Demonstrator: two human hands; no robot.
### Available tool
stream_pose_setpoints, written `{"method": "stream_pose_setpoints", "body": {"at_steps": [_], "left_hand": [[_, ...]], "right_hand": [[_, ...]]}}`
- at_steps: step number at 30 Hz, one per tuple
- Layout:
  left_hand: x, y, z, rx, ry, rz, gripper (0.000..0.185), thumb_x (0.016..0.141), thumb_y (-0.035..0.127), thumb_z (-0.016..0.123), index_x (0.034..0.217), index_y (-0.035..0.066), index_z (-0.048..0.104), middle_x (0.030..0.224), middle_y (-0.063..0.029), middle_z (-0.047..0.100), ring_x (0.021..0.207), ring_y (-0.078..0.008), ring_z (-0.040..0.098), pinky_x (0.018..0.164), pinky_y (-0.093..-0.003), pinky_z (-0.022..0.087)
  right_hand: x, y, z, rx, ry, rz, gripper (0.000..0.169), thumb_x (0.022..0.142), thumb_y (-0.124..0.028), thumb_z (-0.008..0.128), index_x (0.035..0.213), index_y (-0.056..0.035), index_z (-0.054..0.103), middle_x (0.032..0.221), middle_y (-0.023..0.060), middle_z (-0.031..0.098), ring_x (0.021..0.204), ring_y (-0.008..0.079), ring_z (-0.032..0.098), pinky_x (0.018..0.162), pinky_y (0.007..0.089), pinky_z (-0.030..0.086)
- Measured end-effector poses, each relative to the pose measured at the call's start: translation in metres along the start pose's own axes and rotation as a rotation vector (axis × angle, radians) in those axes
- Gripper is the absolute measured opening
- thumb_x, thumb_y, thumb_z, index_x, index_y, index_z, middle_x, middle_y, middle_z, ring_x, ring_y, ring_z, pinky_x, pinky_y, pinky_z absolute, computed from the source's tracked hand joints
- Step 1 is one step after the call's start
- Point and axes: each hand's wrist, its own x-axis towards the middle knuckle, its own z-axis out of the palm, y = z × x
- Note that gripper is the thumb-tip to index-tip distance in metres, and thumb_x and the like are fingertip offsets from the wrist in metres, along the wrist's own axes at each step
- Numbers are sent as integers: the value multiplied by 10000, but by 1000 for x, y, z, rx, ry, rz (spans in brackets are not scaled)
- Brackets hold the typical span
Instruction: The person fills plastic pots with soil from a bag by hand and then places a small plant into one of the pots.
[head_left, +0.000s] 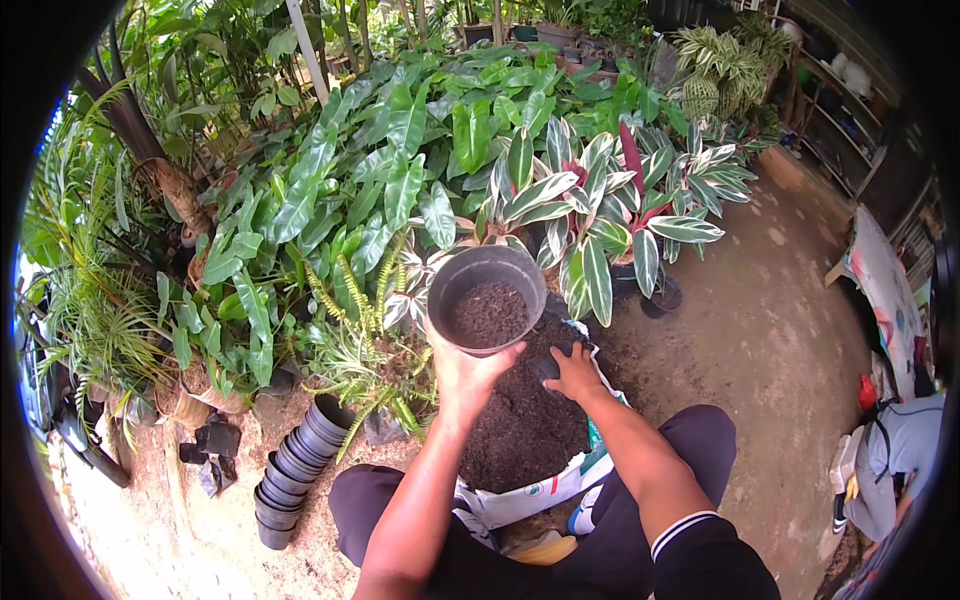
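Note:
My left hand (465, 375) grips a dark plastic plant pot (442, 330) by its near side, tilted so that its inside shows. Loose dark soil (491, 311) partly fills the pot. Below it, an opened white plastic sack (510, 506) full of dark potting soil (517, 427) lies between my legs. My right hand (581, 371) reaches to the soil at the sack's far right, fingers spread. A smooth dark piece (544, 367) shows beside its thumb and fingertips; whether the hand holds it is unclear.
Nested black pots (296, 472) lean in a stack at left. Variegated plants (592, 202), a fern (367, 300) and broad-leaved plants (397, 157) crowd the far side. A small black pot (663, 297) sits on the ground (765, 315). Another person (896, 450) is at far right.

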Motion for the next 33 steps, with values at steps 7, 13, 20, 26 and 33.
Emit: {"method": "stream_pose_setpoints", "body": {"at_steps": [7,13,20,26,33], "left_hand": [[1,3,0,23,-9,-12,1046,617,173,934,1450,-10,327,1372,-173,489,1296,-291,518,1146,-433,375],[0,8,3,37,-12,-13,1053,612,186,937,1452,-8,333,1363,-174,487,1293,-295,514,1144,-432,375],[-4,6,6,61,-8,55,1049,604,184,938,1440,-13,337,1345,-172,500,1273,-295,530,1131,-429,393],[-9,14,7,30,-50,-9,1033,612,179,940,1429,-14,338,1347,-176,504,1278,-291,532,1131,-423,398],[-15,7,18,8,-97,16,1089,596,232,949,1466,-27,349,1382,-180,491,1317,-298,512,1142,-425,393]], "right_hand": [[3,3,4,20,-133,-25,859,850,-351,818,1592,-292,389,1663,271,195,1501,498,274,1214,513,346],[2,13,5,83,-328,-13,836,843,-411,777,1587,-319,409,1664,270,215,1506,496,281,1213,517,351],[0,38,-12,289,-110,79,799,801,-451,742,1533,-237,504,1584,280,350,1445,447,400,1190,464,374],[-6,32,-48,397,82,130,728,812,-432,722,1467,-153,571,1425,265,502,1316,435,527,1130,444,430],[-4,53,-93,533,133,-47,680,839,-414,705,1457,-158,582,1441,303,484,1325,458,523,1113,454,441]]}}
